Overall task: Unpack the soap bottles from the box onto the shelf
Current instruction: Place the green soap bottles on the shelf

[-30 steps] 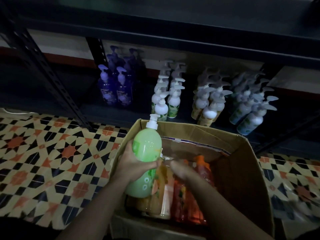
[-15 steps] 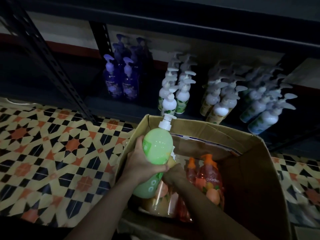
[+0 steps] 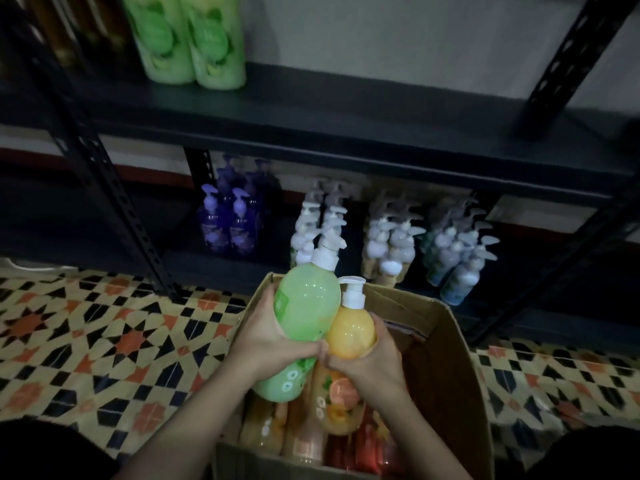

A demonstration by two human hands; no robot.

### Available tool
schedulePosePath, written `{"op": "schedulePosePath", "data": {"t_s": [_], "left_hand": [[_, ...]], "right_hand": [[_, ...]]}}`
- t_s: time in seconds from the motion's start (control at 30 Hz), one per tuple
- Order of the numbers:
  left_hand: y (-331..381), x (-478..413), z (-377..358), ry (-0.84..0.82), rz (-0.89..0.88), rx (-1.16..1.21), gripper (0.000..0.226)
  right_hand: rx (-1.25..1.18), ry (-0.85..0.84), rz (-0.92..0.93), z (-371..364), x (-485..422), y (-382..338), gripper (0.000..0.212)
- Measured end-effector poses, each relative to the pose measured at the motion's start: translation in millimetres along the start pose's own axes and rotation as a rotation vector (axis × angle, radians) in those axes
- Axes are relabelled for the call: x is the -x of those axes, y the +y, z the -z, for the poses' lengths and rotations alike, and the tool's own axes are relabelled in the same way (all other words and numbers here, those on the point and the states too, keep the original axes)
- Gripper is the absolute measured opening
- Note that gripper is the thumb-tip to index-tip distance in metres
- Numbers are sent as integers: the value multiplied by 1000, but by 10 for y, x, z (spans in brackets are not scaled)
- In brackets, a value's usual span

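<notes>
Both forearms come up from the bottom edge and meet over the open cardboard box (image 3: 446, 375). The left hand (image 3: 273, 341) wraps the waist of a green soap bottle (image 3: 304, 313), thumb across its near face and fingers curled round its far left side. The right hand (image 3: 370, 362) clasps a yellow soap bottle (image 3: 351, 330) round its body, just right of the left grip, and the two thumbs appear to touch.

The green bottle is translucent pale green with a white pump above the grip and white ring-shaped flowers printed below it. The yellow one is smaller, with a white pump and a citrus slice on the label under the fingers. The two bottles press side to side.

Each bottle's long axis runs from the grip up and away, pump end toward the shelf (image 3: 311, 133) and base toward the box. The green one leans slightly right.

Below both grips, more orange bottles (image 3: 311, 438) lie packed in the box. Beyond them, purple bottles (image 3: 225, 226) and white bottles (image 3: 391, 244) stand on the lower level.
</notes>
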State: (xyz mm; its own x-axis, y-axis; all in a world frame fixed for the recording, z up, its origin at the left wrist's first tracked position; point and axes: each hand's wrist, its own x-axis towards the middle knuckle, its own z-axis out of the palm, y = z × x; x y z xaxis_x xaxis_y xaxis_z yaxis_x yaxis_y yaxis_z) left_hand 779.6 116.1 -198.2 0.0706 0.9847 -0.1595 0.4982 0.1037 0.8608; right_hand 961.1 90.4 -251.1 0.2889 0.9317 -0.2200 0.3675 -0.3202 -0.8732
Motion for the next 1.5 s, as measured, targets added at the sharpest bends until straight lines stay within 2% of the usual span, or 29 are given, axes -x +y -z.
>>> {"op": "schedulePosePath", "data": {"t_s": [0.23, 0.3, 0.53, 0.67, 0.77, 0.9, 1.0, 1.13, 1.5], "left_hand": [[763, 156, 626, 246, -261, 51, 109], [1000, 151, 840, 314, -347, 120, 105], [1757, -116, 1639, 550, -542, 250, 110], [2005, -435, 2039, 644, -609, 232, 118], [2176, -721, 2283, 678, -677, 220, 108], [2279, -1180, 2529, 725, -681, 209, 104], [2214, -1528, 2626, 751, -639, 197, 100], [2036, -1910, 2654, 769, -572, 180, 105], [1708, -2285, 2508, 779, -404, 166, 111]], "right_hand": [[-72, 52, 314, 524, 121, -1112, 109], [-124, 80, 422, 563, 82, -1479, 103], [-306, 123, 737, 594, -109, -2827, 93], [-310, 104, 830, 529, -438, -3424, 95], [-327, 57, 835, 448, -707, -3715, 100], [-337, 11, 840, 313, -961, -3904, 91], [-326, 38, 832, 211, -1146, -3982, 95], [-312, 79, 825, 87, -1368, -4016, 96], [-288, 112, 790, -6, -1560, -3853, 97]]}}
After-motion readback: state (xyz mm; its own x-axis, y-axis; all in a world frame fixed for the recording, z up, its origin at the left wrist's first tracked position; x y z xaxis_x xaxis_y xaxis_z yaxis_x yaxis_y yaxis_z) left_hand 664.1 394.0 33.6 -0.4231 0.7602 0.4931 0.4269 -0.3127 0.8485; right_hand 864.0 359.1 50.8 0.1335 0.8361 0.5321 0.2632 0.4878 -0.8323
